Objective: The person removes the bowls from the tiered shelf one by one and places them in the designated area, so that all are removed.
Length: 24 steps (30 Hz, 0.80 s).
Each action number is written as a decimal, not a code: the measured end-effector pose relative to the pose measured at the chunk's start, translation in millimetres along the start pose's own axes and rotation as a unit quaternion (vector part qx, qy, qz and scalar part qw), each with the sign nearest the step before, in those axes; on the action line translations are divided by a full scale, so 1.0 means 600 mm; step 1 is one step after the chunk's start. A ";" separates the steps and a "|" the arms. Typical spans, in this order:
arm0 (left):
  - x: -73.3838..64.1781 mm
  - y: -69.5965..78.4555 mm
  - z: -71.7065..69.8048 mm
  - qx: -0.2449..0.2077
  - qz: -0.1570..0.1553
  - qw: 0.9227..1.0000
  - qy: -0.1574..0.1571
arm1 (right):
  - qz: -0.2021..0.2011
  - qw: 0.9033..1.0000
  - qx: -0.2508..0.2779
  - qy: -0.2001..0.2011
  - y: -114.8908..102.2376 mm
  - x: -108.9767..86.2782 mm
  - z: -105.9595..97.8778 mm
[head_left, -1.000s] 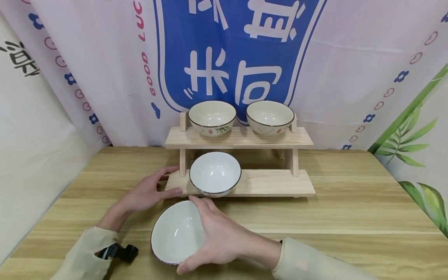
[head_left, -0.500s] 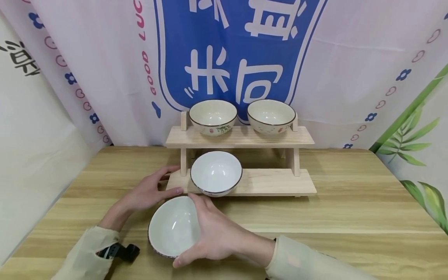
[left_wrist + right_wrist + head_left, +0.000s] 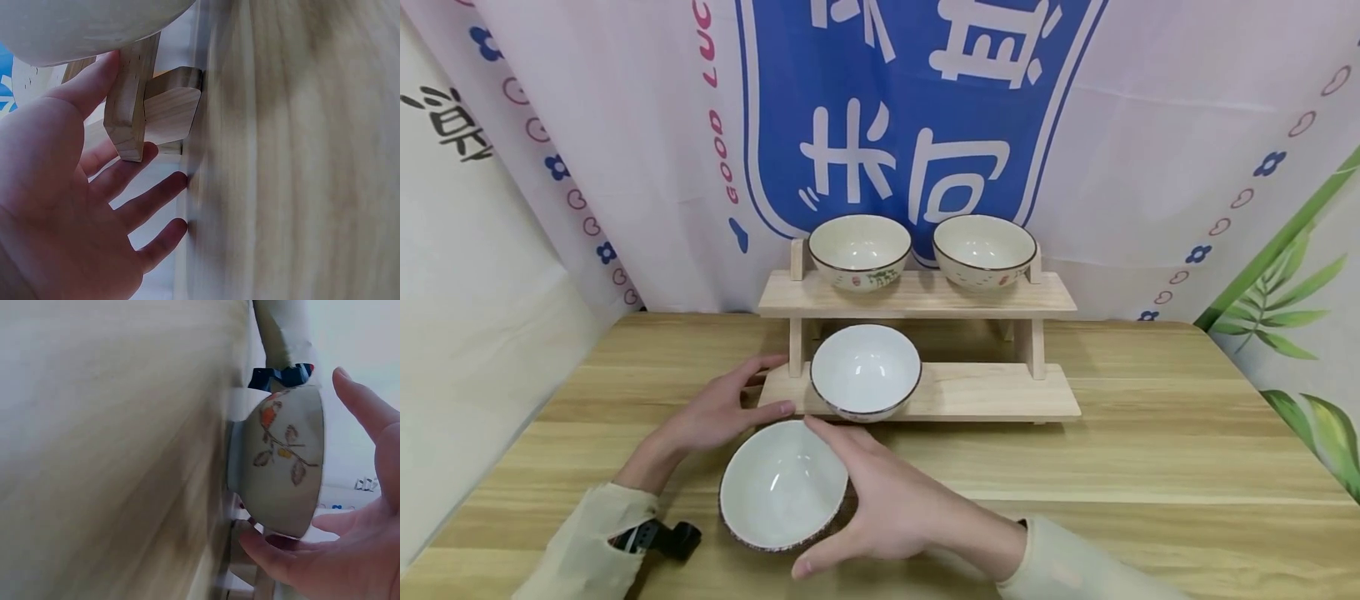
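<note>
A cream bowl with a dark rim stands upright on the table, before the left end of a two-tier wooden display stand. In the right wrist view, this bowl shows painted branches and leaves. My right hand is spread at its right side, thumb apart from the wall and index finger near the rim; contact there is unclear. My left hand holds the left end of the stand's lower board, thumb by its front corner and fingers at its end. A white bowl sits on the lower tier.
Two cream bowls, a left one and a right one, occupy the upper tier. Behind the wooden table hangs a printed curtain. A black device is at the left wrist.
My right hand has let go of the bowl after setting it slightly farther back, and has drawn away to the right. The left hand stays at the stand.
</note>
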<state>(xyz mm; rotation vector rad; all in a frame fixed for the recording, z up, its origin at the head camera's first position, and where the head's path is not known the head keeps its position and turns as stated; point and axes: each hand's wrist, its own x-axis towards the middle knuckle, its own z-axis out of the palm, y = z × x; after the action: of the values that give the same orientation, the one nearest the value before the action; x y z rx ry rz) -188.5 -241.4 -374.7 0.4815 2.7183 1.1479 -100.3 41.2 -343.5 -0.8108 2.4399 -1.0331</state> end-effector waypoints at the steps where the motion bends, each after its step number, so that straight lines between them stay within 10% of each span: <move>1: 0.000 0.000 0.000 0.000 -0.001 1.000 0.000 | 0.002 1.000 -0.003 0.001 0.001 -0.005 -0.004; 13: 0.001 0.002 0.000 0.002 -0.009 1.000 -0.005 | -0.018 0.997 0.061 0.033 0.023 -0.062 -0.071; 24: 0.002 0.002 -0.002 0.001 -0.018 1.000 -0.010 | 0.028 0.988 0.036 0.147 0.063 -0.064 -0.129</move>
<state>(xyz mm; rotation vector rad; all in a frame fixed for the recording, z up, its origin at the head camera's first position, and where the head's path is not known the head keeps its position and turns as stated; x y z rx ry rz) -189.7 -241.1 -373.0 0.4406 2.7004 1.1263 -125.3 127.8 -315.8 -0.5981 2.6308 -1.2901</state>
